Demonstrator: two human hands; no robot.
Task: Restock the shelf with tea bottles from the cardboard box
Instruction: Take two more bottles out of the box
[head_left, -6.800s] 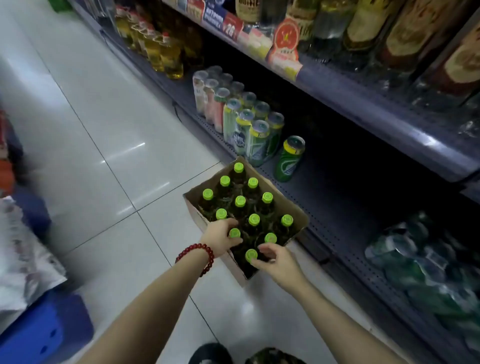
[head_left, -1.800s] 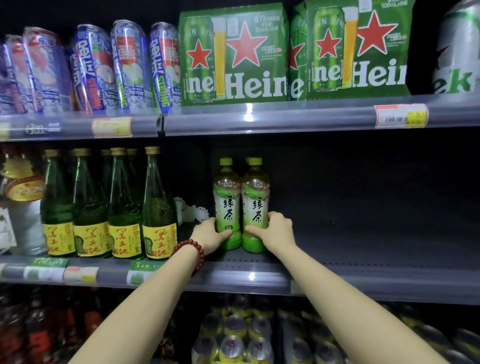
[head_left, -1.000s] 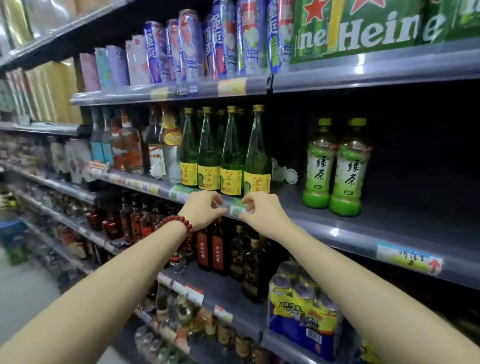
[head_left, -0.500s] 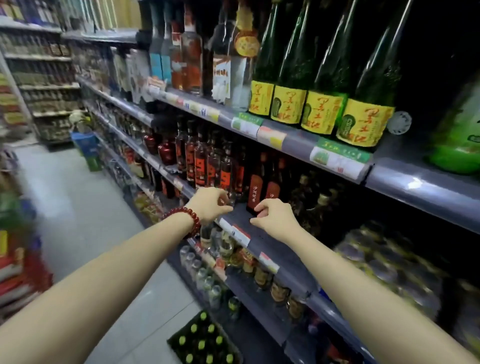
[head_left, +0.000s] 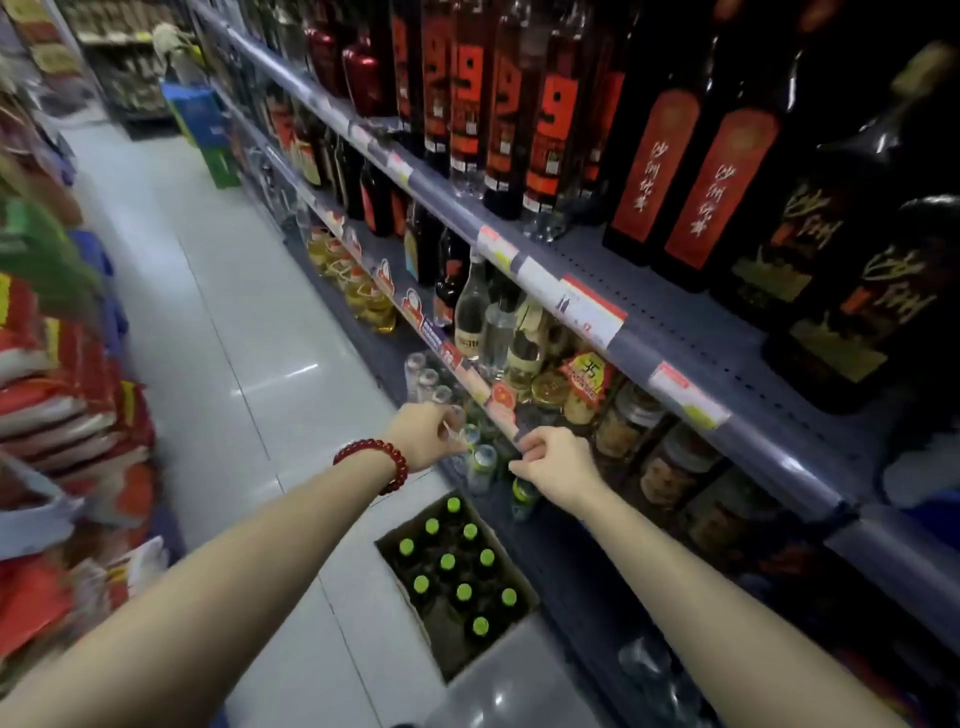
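The cardboard box (head_left: 491, 657) stands open on the floor against the bottom shelf, with several green-capped tea bottles (head_left: 448, 561) upright inside. My left hand (head_left: 423, 434), with a red bead bracelet (head_left: 374, 460) on its wrist, hangs above and beyond the box with loosely curled fingers and holds nothing. My right hand (head_left: 550, 462) is level with it to the right, also loosely curled and empty. Both hands are apart from the bottles. The shelf level where tea bottles stand is out of view.
Shelf edges with price tags (head_left: 519, 270) run along the right, holding dark red-labelled bottles (head_left: 675, 176) above and jars and clear bottles below. Cans (head_left: 480, 462) stand on the bottom shelf just beyond the box. Stacked red bags (head_left: 62, 389) line the aisle's left side.
My view has swung down from the tea shelf to the floor. Both empty hands have dropped from the middle shelf levels to just above the box.
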